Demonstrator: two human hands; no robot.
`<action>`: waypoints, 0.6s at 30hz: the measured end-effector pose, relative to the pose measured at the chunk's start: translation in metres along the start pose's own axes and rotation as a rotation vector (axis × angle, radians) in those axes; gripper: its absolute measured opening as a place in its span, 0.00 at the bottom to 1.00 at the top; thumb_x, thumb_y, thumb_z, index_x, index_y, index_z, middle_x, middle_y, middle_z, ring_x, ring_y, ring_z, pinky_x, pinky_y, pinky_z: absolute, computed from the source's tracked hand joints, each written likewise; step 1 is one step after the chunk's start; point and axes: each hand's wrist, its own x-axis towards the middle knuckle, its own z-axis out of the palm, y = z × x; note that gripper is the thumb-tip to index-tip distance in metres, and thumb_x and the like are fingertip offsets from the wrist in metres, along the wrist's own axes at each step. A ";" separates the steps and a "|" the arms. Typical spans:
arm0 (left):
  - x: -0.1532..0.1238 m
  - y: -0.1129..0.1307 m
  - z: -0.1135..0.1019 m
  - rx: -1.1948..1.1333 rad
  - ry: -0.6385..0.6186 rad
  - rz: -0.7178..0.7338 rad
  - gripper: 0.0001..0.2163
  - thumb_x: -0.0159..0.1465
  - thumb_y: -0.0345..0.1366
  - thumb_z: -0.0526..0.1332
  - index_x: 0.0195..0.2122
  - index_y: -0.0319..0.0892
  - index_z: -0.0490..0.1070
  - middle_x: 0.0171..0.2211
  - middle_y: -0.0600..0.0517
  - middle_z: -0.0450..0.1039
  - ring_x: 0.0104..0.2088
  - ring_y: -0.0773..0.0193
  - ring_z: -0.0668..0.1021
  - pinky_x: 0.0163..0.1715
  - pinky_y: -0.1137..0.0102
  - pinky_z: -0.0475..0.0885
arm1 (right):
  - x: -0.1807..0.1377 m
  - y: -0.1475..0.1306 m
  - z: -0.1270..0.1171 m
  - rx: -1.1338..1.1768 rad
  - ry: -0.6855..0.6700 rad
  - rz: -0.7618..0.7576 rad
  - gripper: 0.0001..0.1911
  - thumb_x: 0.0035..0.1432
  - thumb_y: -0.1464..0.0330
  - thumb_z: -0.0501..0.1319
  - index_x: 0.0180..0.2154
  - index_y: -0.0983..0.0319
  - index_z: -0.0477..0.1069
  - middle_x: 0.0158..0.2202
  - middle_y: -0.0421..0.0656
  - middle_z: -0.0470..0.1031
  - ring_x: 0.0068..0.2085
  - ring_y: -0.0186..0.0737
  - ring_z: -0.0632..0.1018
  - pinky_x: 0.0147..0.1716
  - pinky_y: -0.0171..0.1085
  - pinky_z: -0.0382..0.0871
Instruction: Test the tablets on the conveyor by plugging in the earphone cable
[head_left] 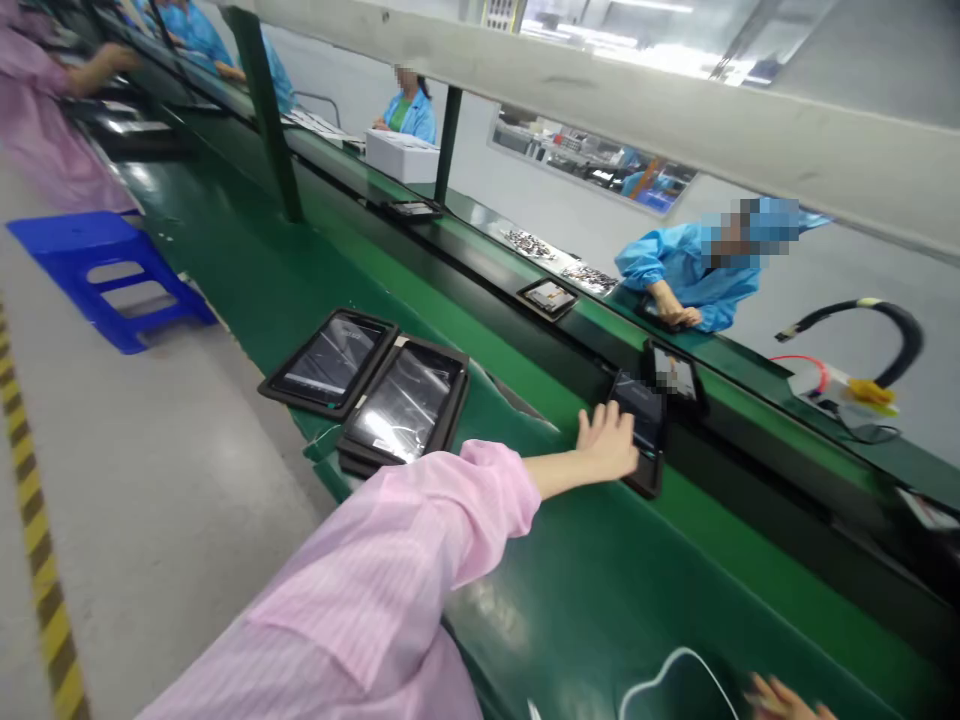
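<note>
My left hand (609, 446), in a pink sleeve, reaches out over the green bench. Its fingers are spread at the near edge of a dark-screened tablet (640, 405) in a black tray; whether they touch it I cannot tell. Nearer me, to the left, lie two more tablets in black frames: one (335, 360) with a lit dark screen, the other (409, 400) with a glossy, reflective face. My right hand (784, 698) shows only partly at the bottom edge, its fingers blurred and cut off. Beside it a white cable (679, 655) loops on the bench.
A conveyor channel (510, 355) runs along the bench. Opened devices (550, 297) in black trays stand on its far ledge. Across sits a person in blue (694, 265). A blue stool (112, 270) stands left on the floor. A pale beam (600, 100) crosses overhead.
</note>
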 end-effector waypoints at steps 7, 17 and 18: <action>-0.142 -0.041 -0.136 0.088 0.211 0.088 0.16 0.68 0.36 0.50 0.55 0.46 0.69 0.58 0.50 0.72 0.60 0.60 0.70 0.66 0.56 0.51 | -0.071 -0.022 0.170 0.184 -0.631 0.060 0.17 0.43 0.53 0.65 0.32 0.57 0.69 0.19 0.33 0.58 0.18 0.30 0.55 0.19 0.34 0.56; -0.218 -0.184 -0.210 0.295 0.372 -0.599 0.16 0.69 0.38 0.48 0.44 0.41 0.75 0.45 0.44 0.76 0.50 0.54 0.77 0.54 0.62 0.69 | -0.147 -0.051 0.302 -0.037 -1.096 -0.219 0.33 0.61 0.43 0.49 0.50 0.60 0.74 0.49 0.49 0.76 0.53 0.54 0.73 0.53 0.46 0.65; -0.214 -0.186 -0.209 0.287 0.369 -0.619 0.16 0.70 0.39 0.48 0.45 0.41 0.74 0.46 0.44 0.76 0.50 0.53 0.77 0.54 0.61 0.69 | -0.149 -0.050 0.306 -0.053 -1.100 -0.229 0.34 0.61 0.44 0.49 0.53 0.61 0.72 0.53 0.49 0.74 0.56 0.54 0.71 0.56 0.47 0.62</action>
